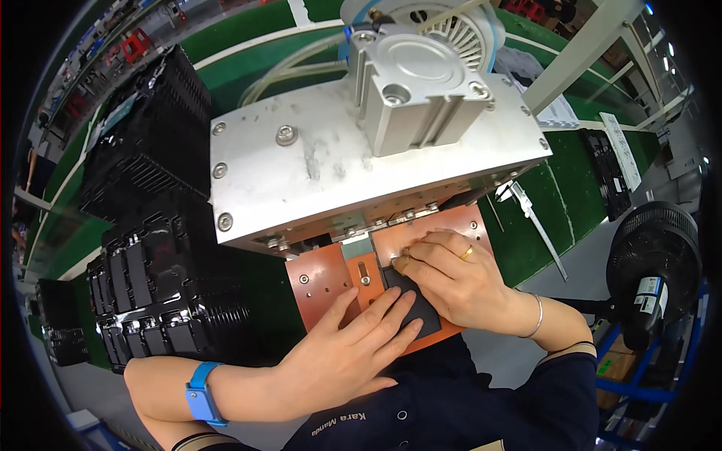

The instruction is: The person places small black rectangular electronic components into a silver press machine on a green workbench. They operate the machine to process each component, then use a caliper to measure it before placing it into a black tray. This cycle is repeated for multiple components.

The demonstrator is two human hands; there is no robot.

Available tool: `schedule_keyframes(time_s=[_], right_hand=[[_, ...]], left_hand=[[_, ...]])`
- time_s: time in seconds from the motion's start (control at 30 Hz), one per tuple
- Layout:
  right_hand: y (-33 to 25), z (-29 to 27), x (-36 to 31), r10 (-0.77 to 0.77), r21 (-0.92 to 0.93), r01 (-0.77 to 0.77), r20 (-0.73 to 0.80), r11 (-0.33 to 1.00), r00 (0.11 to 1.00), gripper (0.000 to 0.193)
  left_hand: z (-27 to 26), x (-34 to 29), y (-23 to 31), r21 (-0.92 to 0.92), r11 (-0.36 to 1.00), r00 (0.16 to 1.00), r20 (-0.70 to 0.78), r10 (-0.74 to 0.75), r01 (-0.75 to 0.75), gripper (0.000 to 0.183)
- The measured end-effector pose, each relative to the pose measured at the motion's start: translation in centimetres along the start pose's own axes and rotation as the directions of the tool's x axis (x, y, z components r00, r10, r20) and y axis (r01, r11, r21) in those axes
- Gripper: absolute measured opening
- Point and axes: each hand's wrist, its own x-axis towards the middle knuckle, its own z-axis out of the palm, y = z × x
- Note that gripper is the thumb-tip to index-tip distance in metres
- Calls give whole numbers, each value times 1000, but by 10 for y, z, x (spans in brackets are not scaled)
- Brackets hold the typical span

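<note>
My left hand (353,342) lies flat, fingers apart, pressing on a small black rectangular part (414,301) that rests on the orange-brown fixture plate (320,282). My right hand (451,278), with a ring and a thin bracelet, rests on the same black part, its fingertips pinched at the part's far edge under the press. A blue strap circles my left wrist. The grey metal press block (361,165) with its pneumatic cylinder (425,75) overhangs the plate just beyond my fingers.
Stacks of black plastic trays (150,143) holding black parts (143,301) stand at the left on the green table (541,233). Metal tweezers (538,222) lie to the right of the plate. A black fan (654,255) stands at the far right.
</note>
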Motion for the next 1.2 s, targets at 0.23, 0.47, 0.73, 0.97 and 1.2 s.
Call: schedule_keyframes(time_s=[0.23, 0.47, 0.73, 0.97, 1.2], right_hand=[[1, -5, 4, 63, 58, -63, -7, 996, 998, 36], [2, -1, 1, 29, 62, -33, 69, 998, 997, 38], [2, -3, 1, 84, 71, -92, 107, 993, 991, 32], [3, -5, 2, 150, 118, -155, 56, 981, 987, 31], [-17, -33, -37, 99, 324, -155, 183, 933, 978, 42]], left_hand=[[-3, 0, -1, 7, 1000, 1000, 30, -4, 4, 74], [-3, 1, -2, 3, 1000, 1000, 23, -9, 9, 73], [-3, 1, 0, 0, 1000, 1000, 18, -20, 20, 71], [-2, 1, -2, -50, 998, 1000, 16, -26, 26, 72], [1, -1, -4, -161, 985, 998, 17, -56, 58, 73]])
